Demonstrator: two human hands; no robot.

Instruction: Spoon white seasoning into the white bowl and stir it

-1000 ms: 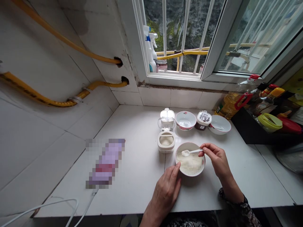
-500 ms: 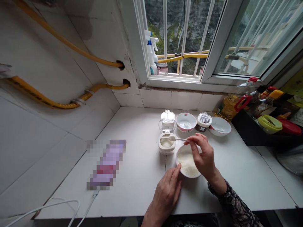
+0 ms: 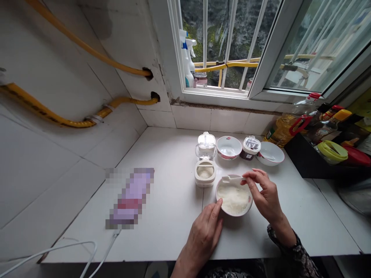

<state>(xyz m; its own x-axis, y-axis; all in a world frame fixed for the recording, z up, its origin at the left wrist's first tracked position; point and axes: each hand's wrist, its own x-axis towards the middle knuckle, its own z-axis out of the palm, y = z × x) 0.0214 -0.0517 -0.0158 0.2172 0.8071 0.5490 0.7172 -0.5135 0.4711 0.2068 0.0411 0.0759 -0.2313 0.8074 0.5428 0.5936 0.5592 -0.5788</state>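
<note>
A white bowl (image 3: 234, 213) of pale granular stuff stands near the front of the counter. Its left rim is held by my left hand (image 3: 205, 230), the fingers pressed together at the edge. My right hand (image 3: 265, 193) pinches the handle of a small white spoon (image 3: 230, 179), whose head is over the far part of the bowl. What the spoon carries, if anything, is too small to tell. Just behind and left of the bowl is a white container (image 3: 205, 180), its lid flipped up, with pale contents inside.
Behind are an upright-lidded bowl row: a floral bowl (image 3: 228, 148), a closed jar (image 3: 250, 148) and another bowl (image 3: 271, 153). An oil bottle (image 3: 285, 125) and a black rack (image 3: 307, 162) stand right. A blurred purple object (image 3: 131, 197) with a white cable (image 3: 107, 251) lies left.
My right hand has moved right, carrying the spoon from above the open container to above the bowl. My left hand stays at the bowl's rim. The view has shifted slightly.
</note>
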